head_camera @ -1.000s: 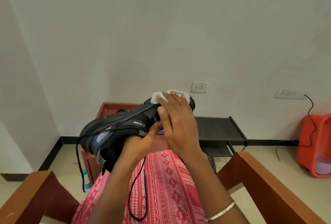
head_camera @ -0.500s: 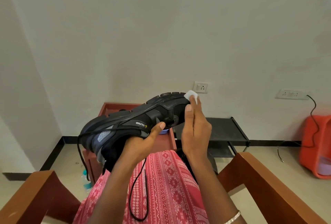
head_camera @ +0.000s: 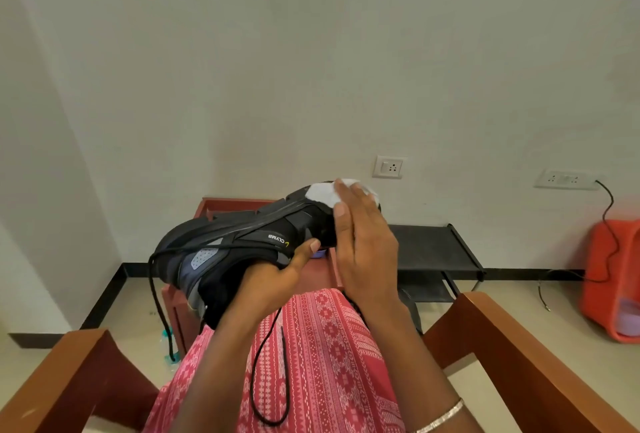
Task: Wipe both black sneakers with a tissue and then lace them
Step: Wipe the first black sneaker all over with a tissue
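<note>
My L fingers (head_camera: pixel 304 249) clench the sneaker (head_camera: pixel 242 238) above my lap (head_camera: pixel 318 346), R fingers (head_camera: pixel 349 198) lie flat pressing the tissue (head_camera: pixel 322 192) under them on its far end, so mid-wipe on shoe 1 I reckon, lace (head_camera: pixel 252 377) dangling below, 2nd shoe & all lacing left.

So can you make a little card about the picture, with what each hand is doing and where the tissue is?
Shoe: black sneaker, held up over the lap, tipped on its side
Left hand: grips the sneaker from below
Right hand: flat, presses the tissue onto the sneaker's far end
Lace: black, hangs loose over the pink cloth
Behind: black rack, orange bin
</note>
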The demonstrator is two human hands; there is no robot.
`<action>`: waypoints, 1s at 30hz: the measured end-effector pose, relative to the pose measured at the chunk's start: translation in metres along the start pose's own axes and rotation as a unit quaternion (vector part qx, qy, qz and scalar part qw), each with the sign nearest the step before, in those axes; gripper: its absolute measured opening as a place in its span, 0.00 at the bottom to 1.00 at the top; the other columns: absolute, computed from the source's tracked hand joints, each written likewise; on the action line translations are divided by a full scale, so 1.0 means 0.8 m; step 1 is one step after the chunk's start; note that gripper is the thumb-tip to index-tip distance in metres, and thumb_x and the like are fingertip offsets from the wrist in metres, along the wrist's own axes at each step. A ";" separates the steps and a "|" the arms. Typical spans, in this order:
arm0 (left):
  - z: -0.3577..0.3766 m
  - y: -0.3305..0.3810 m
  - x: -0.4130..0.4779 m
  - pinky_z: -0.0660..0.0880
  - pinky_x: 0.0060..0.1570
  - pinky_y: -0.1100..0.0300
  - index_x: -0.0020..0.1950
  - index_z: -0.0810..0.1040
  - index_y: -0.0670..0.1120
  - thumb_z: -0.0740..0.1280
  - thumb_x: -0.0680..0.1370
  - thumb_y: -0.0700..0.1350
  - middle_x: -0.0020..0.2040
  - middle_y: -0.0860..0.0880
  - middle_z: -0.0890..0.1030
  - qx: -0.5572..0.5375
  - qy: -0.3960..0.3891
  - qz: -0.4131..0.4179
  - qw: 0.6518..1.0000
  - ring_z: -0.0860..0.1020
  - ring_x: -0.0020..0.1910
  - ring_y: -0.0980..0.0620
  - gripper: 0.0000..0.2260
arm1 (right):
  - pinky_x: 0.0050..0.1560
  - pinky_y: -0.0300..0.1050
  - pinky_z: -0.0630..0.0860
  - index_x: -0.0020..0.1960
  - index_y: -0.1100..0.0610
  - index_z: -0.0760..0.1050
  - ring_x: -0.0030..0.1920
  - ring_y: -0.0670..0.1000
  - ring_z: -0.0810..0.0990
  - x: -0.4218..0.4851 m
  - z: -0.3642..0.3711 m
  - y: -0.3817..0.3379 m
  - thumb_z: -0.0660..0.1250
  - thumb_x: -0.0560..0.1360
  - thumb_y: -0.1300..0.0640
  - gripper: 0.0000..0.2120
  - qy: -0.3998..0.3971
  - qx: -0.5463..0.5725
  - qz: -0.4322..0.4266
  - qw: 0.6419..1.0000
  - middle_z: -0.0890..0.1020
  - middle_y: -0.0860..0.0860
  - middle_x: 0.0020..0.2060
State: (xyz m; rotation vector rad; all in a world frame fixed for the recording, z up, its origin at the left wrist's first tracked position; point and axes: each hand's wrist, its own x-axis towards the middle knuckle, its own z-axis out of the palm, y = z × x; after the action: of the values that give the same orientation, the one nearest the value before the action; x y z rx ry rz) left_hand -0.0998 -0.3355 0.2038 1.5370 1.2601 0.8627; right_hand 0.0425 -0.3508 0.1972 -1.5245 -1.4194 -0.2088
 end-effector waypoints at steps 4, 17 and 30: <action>0.000 -0.003 0.000 0.66 0.60 0.63 0.67 0.77 0.52 0.69 0.76 0.58 0.58 0.56 0.76 -0.034 0.007 -0.006 0.999 0.72 0.61 0.56 0.22 | 0.54 0.44 0.79 0.77 0.44 0.63 0.58 0.47 0.80 -0.009 -0.002 0.026 0.50 0.85 0.42 0.22 0.046 0.029 0.121 0.991 0.81 0.49 0.61; 0.006 -0.013 0.008 0.74 0.63 0.53 0.61 0.81 0.54 0.72 0.74 0.60 0.58 0.52 0.81 -0.063 -0.004 -0.016 0.998 0.77 0.61 0.50 0.19 | 0.63 0.54 0.78 0.61 0.51 0.79 0.63 0.51 0.80 0.009 0.005 -0.007 0.64 0.82 0.50 0.11 0.098 0.026 0.051 0.994 0.82 0.50 0.62; 0.002 -0.028 0.022 0.73 0.67 0.48 0.59 0.84 0.51 0.77 0.73 0.46 0.56 0.52 0.85 -0.268 -0.035 -0.004 0.963 0.81 0.60 0.51 0.14 | 0.49 0.47 0.83 0.62 0.50 0.79 0.52 0.46 0.84 0.007 -0.016 0.016 0.66 0.82 0.54 0.10 0.157 0.037 0.074 0.984 0.84 0.48 0.54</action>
State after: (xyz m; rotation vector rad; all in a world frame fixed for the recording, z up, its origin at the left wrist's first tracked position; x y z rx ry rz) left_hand -0.1013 -0.3182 0.1815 1.1149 0.8818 1.0328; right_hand 0.0610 -0.3543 0.2006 -1.4552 -1.0495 -0.2888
